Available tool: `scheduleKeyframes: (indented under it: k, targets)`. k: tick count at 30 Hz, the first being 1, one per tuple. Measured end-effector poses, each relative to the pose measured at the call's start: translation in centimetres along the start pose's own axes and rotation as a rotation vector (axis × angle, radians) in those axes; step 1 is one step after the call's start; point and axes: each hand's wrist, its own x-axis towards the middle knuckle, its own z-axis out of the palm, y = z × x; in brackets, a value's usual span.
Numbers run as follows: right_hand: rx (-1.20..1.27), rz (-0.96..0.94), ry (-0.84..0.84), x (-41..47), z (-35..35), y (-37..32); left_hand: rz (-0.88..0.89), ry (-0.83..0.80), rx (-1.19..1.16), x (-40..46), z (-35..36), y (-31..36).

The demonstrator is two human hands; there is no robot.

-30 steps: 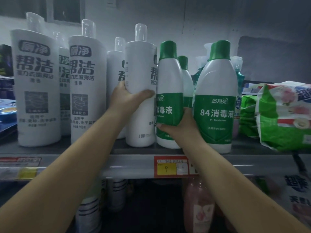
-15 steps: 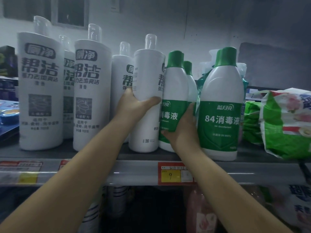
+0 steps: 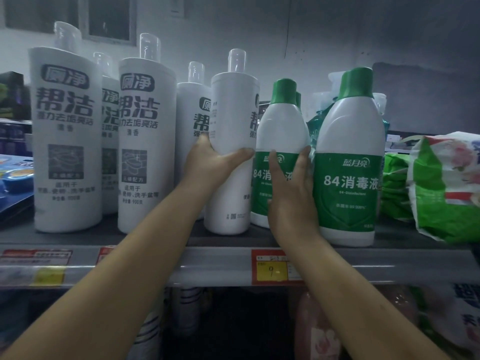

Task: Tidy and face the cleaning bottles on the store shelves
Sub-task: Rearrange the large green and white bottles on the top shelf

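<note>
Cleaning bottles stand upright along the shelf (image 3: 233, 258). Left hand (image 3: 211, 166) grip wraps the white toilet-cleaner bottle (image 3: 232, 141), label turned sideways. Right hand (image 3: 292, 201) grip holds the green-capped disinfectant bottle (image 3: 281, 131), thumb and fingers around its label. Second disinfectant bottle (image 3: 349, 162) just beside, facing front. Green bag (image 3: 441, 185) far right.

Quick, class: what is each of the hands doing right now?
Left hand: grips the white bottle.
Right hand: grips the green-capped bottle.

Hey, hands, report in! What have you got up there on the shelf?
Left hand grips white bottle, label turned sideways. Right hand holds green-capped bottle, label nearly front. Nothing blocking.
</note>
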Motion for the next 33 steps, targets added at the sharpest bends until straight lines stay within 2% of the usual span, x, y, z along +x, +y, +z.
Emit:
scheduleKeyframes:
  k: [2, 6, 7, 9, 12, 15, 20, 23, 26, 28, 31, 32, 33]
  targets:
    - [-0.005, -0.029, 0.034, 0.0, 0.2, -0.1, 0.007, 0.006, 0.01, 0.0, 0.0, 0.0]
    - [0.089, -0.265, 0.348, -0.1, 1.0, -0.3, 0.025, 0.013, -0.022, -0.2, 0.1, 0.2]
    - [0.146, -0.317, 0.378, -0.3, 1.0, -0.3, 0.026, 0.02, -0.037, -0.3, 0.1, 0.2]
    - [0.327, -0.351, 0.285, -0.4, 1.0, -0.5, 0.028, 0.031, -0.071, -0.5, 0.1, 0.4]
    - [0.703, -0.219, -0.014, 0.0, 0.6, -1.2, 0.035, 0.021, -0.143, -0.9, 0.0, 0.5]
    - [0.926, -0.14, -0.133, 0.6, 0.3, -2.0, 0.061, -0.005, -0.215, -1.4, -0.5, 1.2]
    - [1.161, -0.107, -0.174, 1.5, -0.8, -3.8, 0.11, -0.027, -0.23, -2.1, -2.3, 4.2]
    - [1.179, -0.143, -0.089, 1.7, -1.8, -5.8, 0.207, -0.04, -0.178, -2.5, -4.2, 6.2]
    - [1.2, -0.142, -0.021, 1.3, -1.8, -7.9, 0.232, -0.065, -0.051, -2.6, -6.4, 7.4]
    - [1.159, -0.135, 0.011, 0.9, -1.3, -9.1, 0.304, 0.056, -0.037, -2.5, -8.2, 7.4]
    - [1.152, -0.104, 0.023, 0.4, -0.3, -10.2, 0.443, 0.435, 0.134, -2.2, -10.9, 5.9]
    - [1.157, -0.089, 0.027, 0.3, 0.0, -10.4, 0.412, 0.466, 0.258, -2.2, -11.5, 5.1]
    - [1.156, -0.077, 0.035, 0.2, 0.3, -10.5, 0.338, 0.428, 0.397, -2.3, -12.0, 4.1]
